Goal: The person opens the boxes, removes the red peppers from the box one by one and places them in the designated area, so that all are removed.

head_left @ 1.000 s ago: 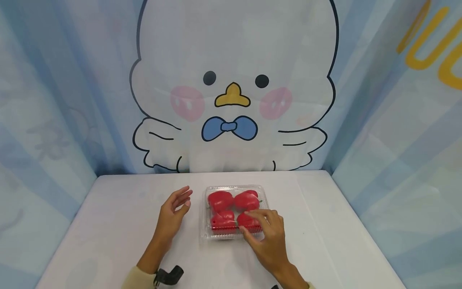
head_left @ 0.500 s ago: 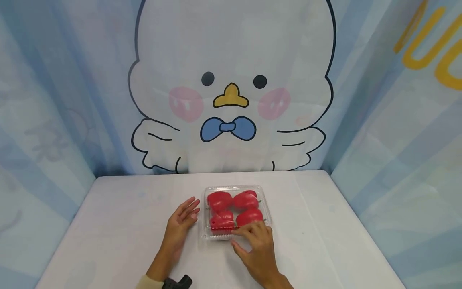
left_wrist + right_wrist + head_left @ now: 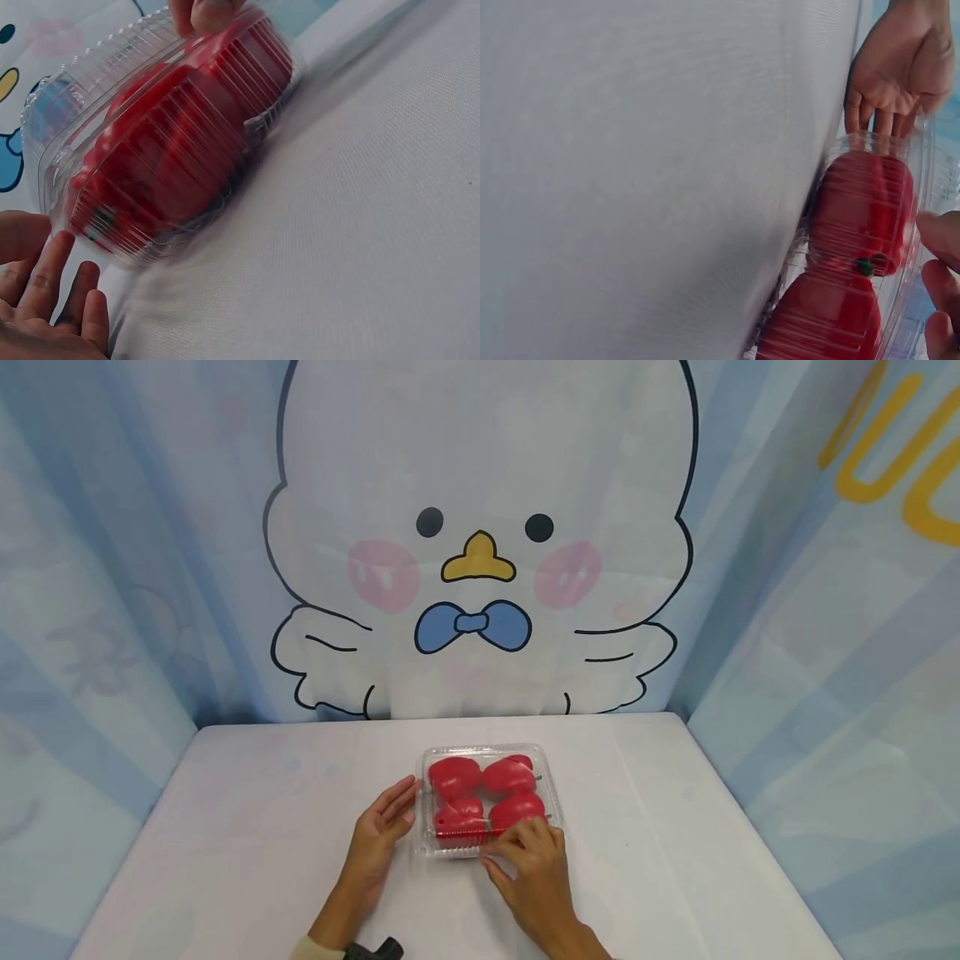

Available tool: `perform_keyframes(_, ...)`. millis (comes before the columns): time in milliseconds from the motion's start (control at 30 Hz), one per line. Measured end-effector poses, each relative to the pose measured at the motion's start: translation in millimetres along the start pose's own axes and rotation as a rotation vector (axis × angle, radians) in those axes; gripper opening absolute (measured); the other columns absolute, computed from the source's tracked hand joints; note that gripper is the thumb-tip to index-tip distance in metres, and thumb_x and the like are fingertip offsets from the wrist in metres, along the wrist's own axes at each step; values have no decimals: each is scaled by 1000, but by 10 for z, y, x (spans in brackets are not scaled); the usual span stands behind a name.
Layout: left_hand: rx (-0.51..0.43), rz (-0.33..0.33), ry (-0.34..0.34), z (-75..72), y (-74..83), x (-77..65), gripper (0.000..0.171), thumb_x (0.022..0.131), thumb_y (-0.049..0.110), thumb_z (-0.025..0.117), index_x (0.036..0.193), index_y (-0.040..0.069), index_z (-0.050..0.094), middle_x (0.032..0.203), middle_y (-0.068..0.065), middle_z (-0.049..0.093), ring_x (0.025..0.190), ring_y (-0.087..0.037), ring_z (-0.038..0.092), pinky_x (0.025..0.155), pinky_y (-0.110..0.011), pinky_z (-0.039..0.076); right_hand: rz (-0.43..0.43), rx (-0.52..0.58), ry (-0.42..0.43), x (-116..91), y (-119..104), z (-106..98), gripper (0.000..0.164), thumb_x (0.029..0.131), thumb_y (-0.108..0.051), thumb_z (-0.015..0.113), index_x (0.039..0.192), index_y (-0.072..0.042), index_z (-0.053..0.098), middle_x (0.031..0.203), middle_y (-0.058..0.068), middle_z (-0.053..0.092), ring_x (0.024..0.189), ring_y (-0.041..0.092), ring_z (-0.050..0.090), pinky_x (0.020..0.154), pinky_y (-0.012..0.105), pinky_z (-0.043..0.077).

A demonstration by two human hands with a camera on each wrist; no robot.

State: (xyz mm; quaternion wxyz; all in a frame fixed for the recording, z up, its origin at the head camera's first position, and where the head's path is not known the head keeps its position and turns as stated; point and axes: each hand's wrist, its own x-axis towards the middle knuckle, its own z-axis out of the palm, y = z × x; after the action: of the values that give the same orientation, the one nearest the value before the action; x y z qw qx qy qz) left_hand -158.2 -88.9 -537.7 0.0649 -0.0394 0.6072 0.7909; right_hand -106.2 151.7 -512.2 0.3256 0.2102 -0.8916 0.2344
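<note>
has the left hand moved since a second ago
Yes. In the head view the left hand has moved right across the table, from a gap beside the clear box to its left edge, fingers straight against it.

Red peppers [image 3: 486,797]; clear ribbed box [image 3: 555,781]; white table [image 3: 240,827]

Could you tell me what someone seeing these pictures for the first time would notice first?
Most striking is the clear ribbed plastic clamshell box packed with four glossy red peppers, sitting near the middle of the white table. The left hand lies with straight fingers against the box's left side, while the right hand touches its near right corner. Behind the table hangs a large cartoon white bird with a blue bow tie.
</note>
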Motion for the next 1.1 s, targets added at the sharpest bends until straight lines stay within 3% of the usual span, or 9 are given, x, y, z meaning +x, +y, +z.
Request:
perform_keyframes(333,-4,-1,-9,-6,-15,-19,58,103,5,66,158,11,49,163,-12,51,154,-29,46,104,-10,52,-44,-54,21,48,2,26,28,62,-12,103,79,-23,84,79,-11,61,85,7,52,80,29,37)
perform_keyframes(667,11,10,-24,-25,-23,-36,57,103,6,66,158,11,49,164,-11,51,155,-30,45,105,-10,51,-111,-38,-7,82,22,32,31,63,-9,102,81,-21,80,80,-9,59,83,8,54,80,29,37)
perform_keyframes(1100,8,18,-33,-36,-13,-37,57,101,5,70,155,10,53,162,-12,53,152,-29,49,108,-13,51,-81,33,-42,119,23,9,23,74,-12,96,88,-17,79,86,-6,61,88,12,58,82,28,33)
